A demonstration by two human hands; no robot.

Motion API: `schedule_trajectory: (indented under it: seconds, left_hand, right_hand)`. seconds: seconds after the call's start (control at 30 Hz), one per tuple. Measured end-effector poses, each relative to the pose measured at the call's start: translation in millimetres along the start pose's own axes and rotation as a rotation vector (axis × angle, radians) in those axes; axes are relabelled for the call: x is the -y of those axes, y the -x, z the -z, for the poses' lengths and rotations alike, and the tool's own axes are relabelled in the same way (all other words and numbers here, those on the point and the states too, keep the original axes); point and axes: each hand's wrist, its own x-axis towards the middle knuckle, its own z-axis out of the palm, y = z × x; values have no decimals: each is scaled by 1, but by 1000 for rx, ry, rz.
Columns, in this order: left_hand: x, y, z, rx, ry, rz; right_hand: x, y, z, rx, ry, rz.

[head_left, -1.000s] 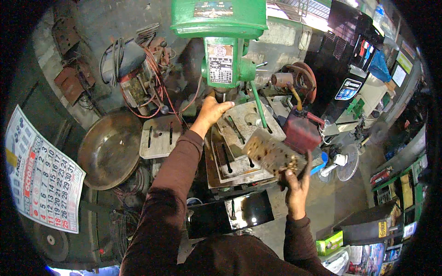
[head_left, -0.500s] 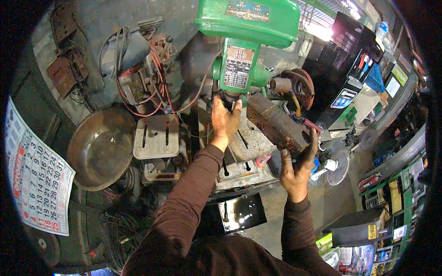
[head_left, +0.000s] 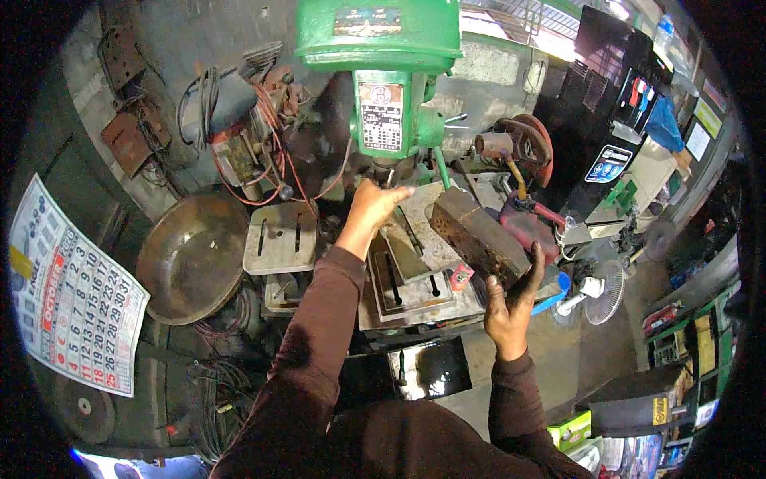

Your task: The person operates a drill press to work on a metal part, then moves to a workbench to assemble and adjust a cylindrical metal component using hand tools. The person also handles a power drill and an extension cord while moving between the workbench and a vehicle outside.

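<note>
Slanting from far left to near right, the long rusty-brown metal block (head_left: 480, 236) ends at the nearer, wide-spread right hand (head_left: 511, 314), grip unclear, while the thumb-out left hand (head_left: 372, 209) meets the grey steel spindle (head_left: 385, 164), hold hidden.

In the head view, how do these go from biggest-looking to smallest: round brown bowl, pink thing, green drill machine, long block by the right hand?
1. Green drill machine, even with its top cut off
2. Round brown bowl
3. Long block
4. Pink thing

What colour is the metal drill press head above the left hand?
Mostly glossy green: the boxy metal drill press head, best seen in the head view.
</note>
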Motion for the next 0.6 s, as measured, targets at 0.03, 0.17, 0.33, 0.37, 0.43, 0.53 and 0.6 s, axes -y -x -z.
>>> schedule_trajectory:
  seconds: [0.03, 0.17, 0.33, 0.37, 0.43, 0.53, 0.6]
  left_hand:
    - [15, 2, 1, -89, -49, -54]
    - [37, 9, -8, -256, -95, -127]
    - [21, 5, -9, -237, -113, -169]
    - [19, 4, -9, -205, -111, -145]
    - [30, -5, -9, -280, -229, -172]
    - [26, -8, -14, -293, -313, -182]
    - [25, -7, -17, -305, -251, -210]
  right_hand:
    - [-2, 0, 2, 4, 21, 12]
    - [-9, 1, 13, 5, 13, -25]
    - [-11, 0, 17, 64, -57, -49]
    - [-11, 0, 16, 69, -76, -55]
    - [-10, -1, 13, 76, -102, -40]
    - [-7, -11, 8, 31, -47, 41]
    - [-1, -23, 2, -42, 66, 126]
